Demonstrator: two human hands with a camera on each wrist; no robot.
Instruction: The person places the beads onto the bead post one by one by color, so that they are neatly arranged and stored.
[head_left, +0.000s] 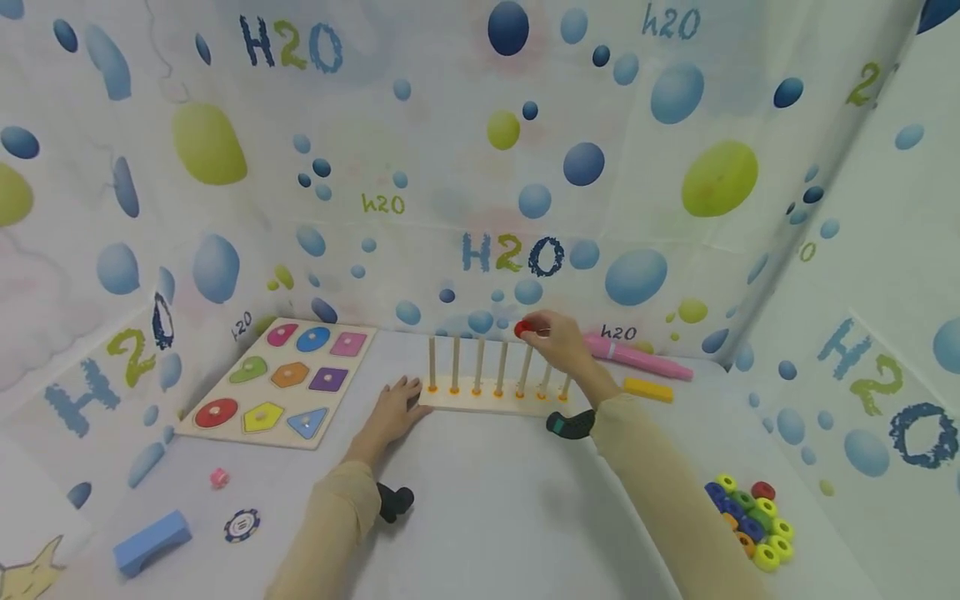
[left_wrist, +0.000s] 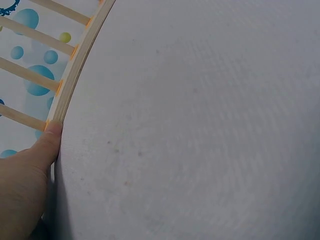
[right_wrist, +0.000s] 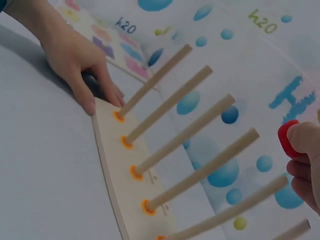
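Observation:
A wooden peg board (head_left: 487, 403) with a row of bare upright pegs stands at the back of the table. Its left end is held by my left hand (head_left: 393, 412), the thumb on the front edge and fingers at the far side; in the left wrist view that thumb (left_wrist: 48, 142) presses the base's edge. Above the peg tops, right of the middle, my right hand (head_left: 560, 340) pinches a red ring (right_wrist: 286, 140) between thumb and fingers. In the head view the ring overlaps the wall, close over a peg's top. Orange marks circle each peg's foot.
Colourful rings (head_left: 752, 523) lie heaped at the right. A pink marker-like stick (head_left: 645, 358) and a yellow block (head_left: 648, 389) lie at the back right. On the left are a shape puzzle (head_left: 251, 441), a pink die (head_left: 219, 477), a poker chip (head_left: 242, 525) and a blue block (head_left: 152, 543).

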